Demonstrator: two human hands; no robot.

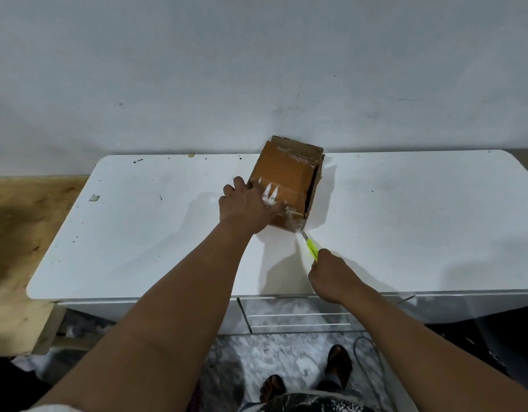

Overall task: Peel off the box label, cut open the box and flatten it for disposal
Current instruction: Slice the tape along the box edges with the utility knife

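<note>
A brown cardboard box (286, 171) lies on the white table (138, 233), near the back wall, with clear tape and scraps of white label on its top. My left hand (245, 206) rests flat on the box's near left part, fingers spread over the tape. My right hand (331, 276) grips a yellow-green utility knife (311, 247). The blade tip sits at the box's near right corner, where the tape wraps the edge. The right side of the box shows a dark open gap.
The table's back edge meets a pale wall. A small scrap (94, 198) lies on the table's left part. Wooden flooring (25, 218) lies to the left; drawers (298, 316) sit under the table front, and my feet stand below.
</note>
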